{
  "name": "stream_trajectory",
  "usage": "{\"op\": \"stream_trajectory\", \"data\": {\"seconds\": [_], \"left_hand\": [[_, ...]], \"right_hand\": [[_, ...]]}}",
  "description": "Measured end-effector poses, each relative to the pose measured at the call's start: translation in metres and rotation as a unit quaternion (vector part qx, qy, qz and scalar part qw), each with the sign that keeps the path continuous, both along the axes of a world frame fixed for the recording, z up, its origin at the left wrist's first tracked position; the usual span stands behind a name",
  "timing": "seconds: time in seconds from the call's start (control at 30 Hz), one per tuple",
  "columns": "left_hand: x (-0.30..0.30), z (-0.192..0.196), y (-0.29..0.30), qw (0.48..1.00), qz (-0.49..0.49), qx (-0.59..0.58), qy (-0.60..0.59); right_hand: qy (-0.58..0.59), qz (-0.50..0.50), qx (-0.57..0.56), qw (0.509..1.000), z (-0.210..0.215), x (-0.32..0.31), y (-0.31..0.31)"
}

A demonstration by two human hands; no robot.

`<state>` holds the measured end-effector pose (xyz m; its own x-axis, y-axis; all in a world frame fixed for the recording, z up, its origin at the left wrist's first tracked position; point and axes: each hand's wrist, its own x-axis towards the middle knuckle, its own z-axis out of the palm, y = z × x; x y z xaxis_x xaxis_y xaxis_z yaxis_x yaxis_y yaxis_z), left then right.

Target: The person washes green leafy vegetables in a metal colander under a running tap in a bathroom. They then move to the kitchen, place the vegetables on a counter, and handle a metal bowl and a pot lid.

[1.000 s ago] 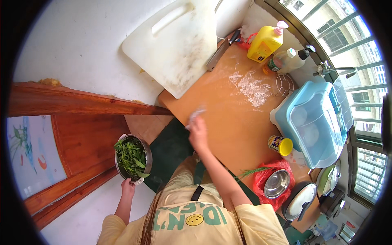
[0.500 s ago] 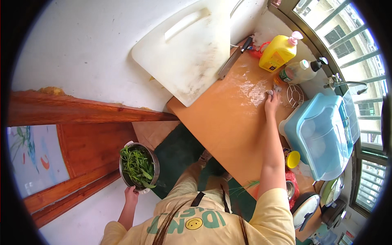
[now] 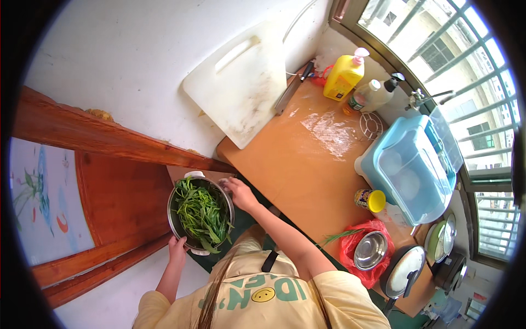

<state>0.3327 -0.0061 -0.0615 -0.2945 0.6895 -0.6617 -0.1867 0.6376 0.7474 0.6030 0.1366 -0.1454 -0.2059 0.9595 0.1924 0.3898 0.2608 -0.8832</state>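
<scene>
A steel pot [image 3: 171, 213] full of green leafy stalks [image 3: 201, 211] is held just off the near-left corner of the orange counter [image 3: 307, 175]. My left hand [image 3: 177, 250] grips the pot's near handle from below. My right hand [image 3: 239, 193] rests at the pot's far right rim, fingers curled on its edge, with the forearm running back to my yellow shirt. The pot's far handle points at the wooden door frame.
A white cutting board [image 3: 241, 82] leans on the wall, a knife [image 3: 288, 96] beside it. A yellow pump bottle [image 3: 342, 77], a wire trivet [image 3: 372, 125] and a blue lidded tub [image 3: 408, 170] stand at the back right. A yellow-lidded jar [image 3: 370, 200] and a steel bowl on a red bag [image 3: 370, 250] sit nearer.
My right hand has come back from the wet patch near the trivet to the pot's rim. The pot has come closer to the counter's corner, still held by my left hand.
</scene>
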Motion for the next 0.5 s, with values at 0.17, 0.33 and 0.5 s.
{"op": "stream_trajectory", "data": {"seconds": [0.17,0.33,0.5], "left_hand": [[0.036,0.004,0.013,0.998,-0.046,0.010,-0.049],[0.107,0.009,0.039,0.988,-0.129,0.015,-0.080],[0.192,-0.019,0.066,0.976,-0.203,0.059,-0.055]], "right_hand": [[0.093,-0.147,0.008,0.985,-0.006,0.128,0.021],[-0.045,-0.245,-0.019,0.968,0.016,0.295,0.044],[-0.249,-0.347,-0.044,0.903,0.079,0.338,0.040]]}}
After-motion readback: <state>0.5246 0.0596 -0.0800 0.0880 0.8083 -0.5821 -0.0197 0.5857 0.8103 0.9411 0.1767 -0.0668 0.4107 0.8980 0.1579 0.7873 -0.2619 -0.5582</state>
